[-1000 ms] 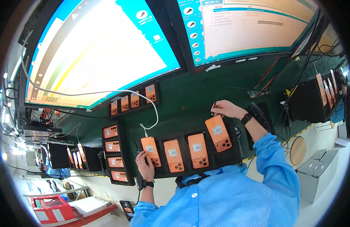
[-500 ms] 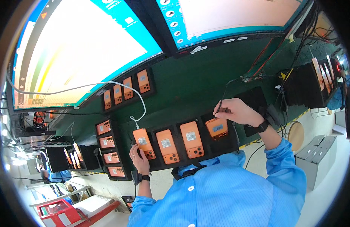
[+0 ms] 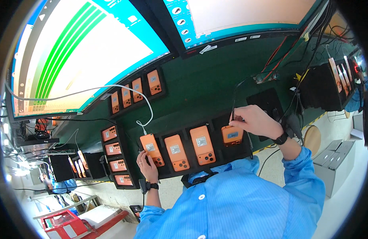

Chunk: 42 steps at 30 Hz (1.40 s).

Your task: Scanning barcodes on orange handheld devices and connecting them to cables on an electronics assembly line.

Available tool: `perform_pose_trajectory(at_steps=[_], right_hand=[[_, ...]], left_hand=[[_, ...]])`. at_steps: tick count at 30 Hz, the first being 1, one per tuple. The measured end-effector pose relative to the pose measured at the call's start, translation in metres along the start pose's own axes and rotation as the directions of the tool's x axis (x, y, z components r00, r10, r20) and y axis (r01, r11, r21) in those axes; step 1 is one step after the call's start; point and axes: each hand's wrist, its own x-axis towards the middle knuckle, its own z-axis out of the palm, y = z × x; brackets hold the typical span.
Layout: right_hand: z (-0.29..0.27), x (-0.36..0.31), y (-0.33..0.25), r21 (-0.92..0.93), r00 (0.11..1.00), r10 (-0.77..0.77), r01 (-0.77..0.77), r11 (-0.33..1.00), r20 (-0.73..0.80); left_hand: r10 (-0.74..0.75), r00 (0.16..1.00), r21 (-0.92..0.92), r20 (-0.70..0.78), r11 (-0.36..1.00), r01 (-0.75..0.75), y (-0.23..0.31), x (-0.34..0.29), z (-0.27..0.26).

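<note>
My right hand (image 3: 255, 121) pinches the end of a thin black cable (image 3: 234, 99) at the top edge of an orange phone (image 3: 232, 136), the rightmost in a black tray (image 3: 216, 150). That phone lies back up with a pale label; whether the plug is in it is hidden by my fingers. At the tray's left end, my left hand (image 3: 147, 167) is curled against the lower left edge of another orange phone (image 3: 151, 148). A white cable (image 3: 149, 107) runs into that phone's top. Between them lie two more labelled orange phones (image 3: 176, 150) (image 3: 201, 143).
Black trays with several orange phones stand to the left (image 3: 104, 149) and at the back (image 3: 160, 93). Two monitors (image 3: 176, 55) edge the green bench (image 3: 196, 83). At right are a black pad (image 3: 265, 102), loose cables and a black stand (image 3: 319, 87) with upright phones.
My right hand has shifted slightly right and down with the cable end, and the rightmost phone sits at a different angle. Green bars now show on the left monitor. My left hand stays put.
</note>
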Motion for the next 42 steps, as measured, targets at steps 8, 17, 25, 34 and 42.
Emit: perform_pose_trajectory(at_steps=[8, 17, 25, 34, 42], right_hand=[[0.011, -0.016, 0.003, 0.022, 0.994, 0.056, -0.055, 0.998, -0.096], [0.032, -0.027, -0.01, 0.029, 0.997, 0.024, -0.022, 0.999, -0.068], [0.058, -0.017, 0.005, -0.038, 0.979, 0.182, -0.186, 0.982, -0.095], [0.084, 0.051, 0.079, -0.041, 0.95, 0.088, -0.105, 0.994, -0.298], [0.121, 0.065, 0.056, -0.061, 0.813, 0.187, -0.262, 0.963, -0.552]], left_hand=[[0.01, 1.0, 0.02, -0.018, 1.0, -0.01, -0.004, -0.001, 0.001], [0.007, 1.0, 0.012, -0.02, 1.0, -0.007, -0.003, -0.001, -0.001], [-0.019, 0.999, -0.002, -0.043, 1.0, 0.019, -0.005, 0.0, -0.003], [-0.01, 0.992, -0.044, -0.129, 0.999, 0.005, -0.012, -0.003, -0.004], [-0.59, 0.807, -0.163, -0.022, 0.798, 0.58, -0.03, -0.012, 0.004]])
